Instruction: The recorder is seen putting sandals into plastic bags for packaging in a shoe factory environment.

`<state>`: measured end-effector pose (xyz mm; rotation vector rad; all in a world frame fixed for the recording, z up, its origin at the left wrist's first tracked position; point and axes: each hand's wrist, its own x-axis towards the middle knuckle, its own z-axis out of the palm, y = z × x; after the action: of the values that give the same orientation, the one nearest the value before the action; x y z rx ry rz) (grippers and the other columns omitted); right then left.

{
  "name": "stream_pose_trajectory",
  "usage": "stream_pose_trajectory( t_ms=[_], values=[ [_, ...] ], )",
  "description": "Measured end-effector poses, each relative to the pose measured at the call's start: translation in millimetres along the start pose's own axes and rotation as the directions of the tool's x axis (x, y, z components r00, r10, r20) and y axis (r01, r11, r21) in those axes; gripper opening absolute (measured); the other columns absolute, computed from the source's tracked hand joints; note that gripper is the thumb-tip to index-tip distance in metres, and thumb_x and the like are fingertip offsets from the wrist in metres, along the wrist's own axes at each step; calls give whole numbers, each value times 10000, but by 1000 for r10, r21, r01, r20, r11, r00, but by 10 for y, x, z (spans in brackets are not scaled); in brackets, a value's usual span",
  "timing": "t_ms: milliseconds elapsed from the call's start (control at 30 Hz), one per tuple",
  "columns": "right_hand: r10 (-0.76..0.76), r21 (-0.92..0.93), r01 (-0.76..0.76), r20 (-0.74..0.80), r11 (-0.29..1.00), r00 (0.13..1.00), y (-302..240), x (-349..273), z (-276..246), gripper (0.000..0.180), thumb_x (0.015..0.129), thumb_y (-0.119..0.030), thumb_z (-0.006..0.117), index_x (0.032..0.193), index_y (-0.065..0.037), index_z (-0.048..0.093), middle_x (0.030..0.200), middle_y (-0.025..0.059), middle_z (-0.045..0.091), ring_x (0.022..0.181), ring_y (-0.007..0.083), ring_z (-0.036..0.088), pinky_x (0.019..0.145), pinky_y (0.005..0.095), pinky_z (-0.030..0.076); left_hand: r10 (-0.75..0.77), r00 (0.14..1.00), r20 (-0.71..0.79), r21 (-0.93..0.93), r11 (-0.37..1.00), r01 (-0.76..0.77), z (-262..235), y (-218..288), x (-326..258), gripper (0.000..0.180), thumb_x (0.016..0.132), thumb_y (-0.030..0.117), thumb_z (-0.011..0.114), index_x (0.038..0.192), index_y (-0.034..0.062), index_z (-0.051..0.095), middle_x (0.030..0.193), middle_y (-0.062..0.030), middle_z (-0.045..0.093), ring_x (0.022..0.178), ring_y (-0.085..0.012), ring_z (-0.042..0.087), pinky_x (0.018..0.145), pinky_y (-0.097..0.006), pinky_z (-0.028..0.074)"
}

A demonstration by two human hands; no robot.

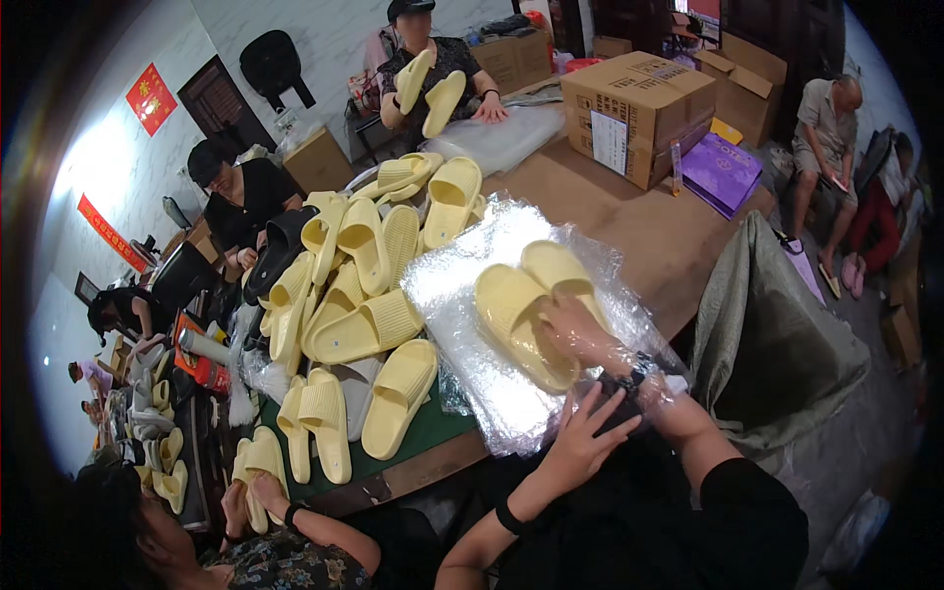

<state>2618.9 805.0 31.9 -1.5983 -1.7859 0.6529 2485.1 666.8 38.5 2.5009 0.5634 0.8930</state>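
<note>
A pair of pale yellow slippers [513, 307] lies on a stack of clear plastic bags [457, 324] at the table's near edge. My right hand [575, 329] reaches inside a clear bag and grips the pair around its inner edges; the film wraps over the wrist and watch, and some fingertips are hidden. Just below that wrist, my left hand [585, 447] has its fingers spread, next to the bag's mouth, and holds nothing that I can see. Left of the bags rises a heap of matching yellow slippers [364, 246].
Across the table a person holds up two slippers [442, 103] beside flat plastic sheets [501, 138]. At lower left a co-worker's hands hold a pair [258, 467]. A cardboard box [639, 113] and purple bag [718, 172] stand far right; an open woven sack [767, 334] is at right.
</note>
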Motion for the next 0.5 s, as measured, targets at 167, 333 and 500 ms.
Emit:
stream_pose_trajectory(
  t_ms=[167,333,500],
  values=[
    [-479,-452,480,127,752,869,261,-431,60,450,828,-180,580,1254,-58,503,1294,309,386,1146,405,439,930,432,409,-95,995,-14,77,992,96,26,-52,-91,441,815,170,648,1244,237,570,1409,-133,389,1274,-378,382,1032,-531,285],
    [-297,-61,296,-3,953,955,332,-1361,-242,234,808,-127,636,1019,-29,618,1014,134,607,970,316,557,859,387,440,-181,977,-116,93,977,192,-8,-31,-127,432,796,142,667,1218,186,589,1208,-135,526,1092,-326,511,912,-467,398],
    [42,440,-456,682,774,730,238,-1688,-595,345,913,-221,573,1200,-29,574,1066,84,652,936,169,620,820,314,496,-399,900,-175,-201,909,364,9,-64,-79,398,780,-5,613,1163,105,615,891,-118,535,704,-246,559,590,-324,455]
  ],
)
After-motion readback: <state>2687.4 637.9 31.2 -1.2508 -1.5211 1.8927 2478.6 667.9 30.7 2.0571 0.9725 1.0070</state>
